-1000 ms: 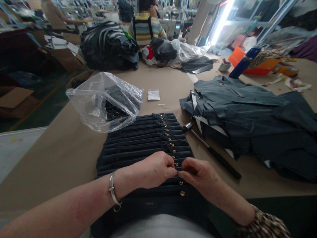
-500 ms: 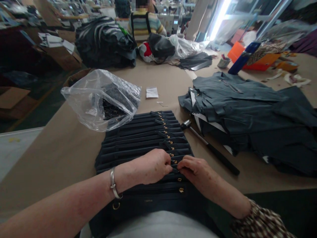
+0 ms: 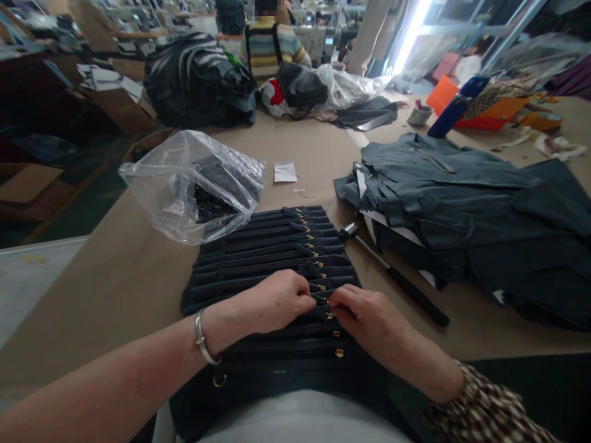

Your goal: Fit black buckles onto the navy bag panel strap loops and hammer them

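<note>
Dark navy leather pieces [image 3: 249, 269] lie overlapped in a stack in front of me, each with a zipper and a gold slider near its right side. Several of the upper sliders carry short dark leather pulls. My left hand [image 3: 279, 303] is closed in a pinch on the end of a dark zipper pull [image 3: 319, 299]. Opposite it, my right hand [image 3: 367, 312] pinches at the gold slider end of the same pull; its fingertips partly cover the hardware. Closer to me, gold sliders [image 3: 340, 353] without leather pulls show, along with a gold D-ring [image 3: 220, 381].
A clear plastic bag [image 3: 161, 184] of dark pieces overlaps the stack's far left. To the right lie a hammer [image 3: 397, 277] and a pile of dark leather [image 3: 462, 209]. A small white paper [image 3: 284, 172] lies beyond. A person [image 3: 272, 46] is across the table [image 3: 83, 289].
My left hand has drawn back slightly left and up, showing the pull between the hands. My right hand stays near the same slider. A lower slider is now uncovered.
</note>
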Demonstrator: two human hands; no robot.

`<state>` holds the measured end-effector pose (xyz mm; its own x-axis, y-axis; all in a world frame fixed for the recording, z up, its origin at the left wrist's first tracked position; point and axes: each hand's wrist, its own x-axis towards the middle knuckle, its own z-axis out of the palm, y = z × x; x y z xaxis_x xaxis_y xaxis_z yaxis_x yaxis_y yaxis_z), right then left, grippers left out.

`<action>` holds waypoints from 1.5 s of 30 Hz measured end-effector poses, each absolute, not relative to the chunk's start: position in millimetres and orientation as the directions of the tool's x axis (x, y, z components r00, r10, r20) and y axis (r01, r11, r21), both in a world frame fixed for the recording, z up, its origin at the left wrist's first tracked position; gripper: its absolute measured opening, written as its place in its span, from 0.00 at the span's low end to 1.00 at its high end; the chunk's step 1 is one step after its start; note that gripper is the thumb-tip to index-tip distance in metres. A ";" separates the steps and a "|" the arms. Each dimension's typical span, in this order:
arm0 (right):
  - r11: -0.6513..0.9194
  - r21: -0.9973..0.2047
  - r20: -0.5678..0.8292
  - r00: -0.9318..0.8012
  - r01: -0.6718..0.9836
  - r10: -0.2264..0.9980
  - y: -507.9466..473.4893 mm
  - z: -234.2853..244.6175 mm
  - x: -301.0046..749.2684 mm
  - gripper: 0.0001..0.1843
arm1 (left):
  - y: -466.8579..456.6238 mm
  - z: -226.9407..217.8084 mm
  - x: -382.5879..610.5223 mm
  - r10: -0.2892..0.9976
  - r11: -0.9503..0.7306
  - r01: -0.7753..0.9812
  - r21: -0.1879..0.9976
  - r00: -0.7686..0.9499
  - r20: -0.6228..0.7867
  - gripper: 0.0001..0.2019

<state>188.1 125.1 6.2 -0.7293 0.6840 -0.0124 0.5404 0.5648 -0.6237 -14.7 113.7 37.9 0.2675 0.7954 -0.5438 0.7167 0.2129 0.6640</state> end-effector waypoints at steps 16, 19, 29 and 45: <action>0.740 -0.652 0.430 -0.721 0.168 0.543 111.5 20.9 142.8 0.06 | 107.7 40.4 0.0 0.746 0.663 -0.143 0.734 0.205 -0.634 0.13; 0.572 -0.803 0.352 -0.642 0.166 0.681 118.2 24.0 153.9 0.05 | 102.9 41.4 -2.1 0.738 0.661 -0.098 0.744 0.263 -0.622 0.16; 0.108 -0.919 -0.141 -0.572 0.378 0.808 110.6 13.6 191.7 0.04 | 91.4 41.2 3.6 0.803 0.352 0.453 0.819 0.303 -0.513 0.08; 0.342 -0.754 -0.188 -0.682 0.561 0.706 108.3 0.0 209.1 0.10 | 92.7 48.7 9.5 0.744 0.074 0.790 0.608 0.363 -0.561 0.11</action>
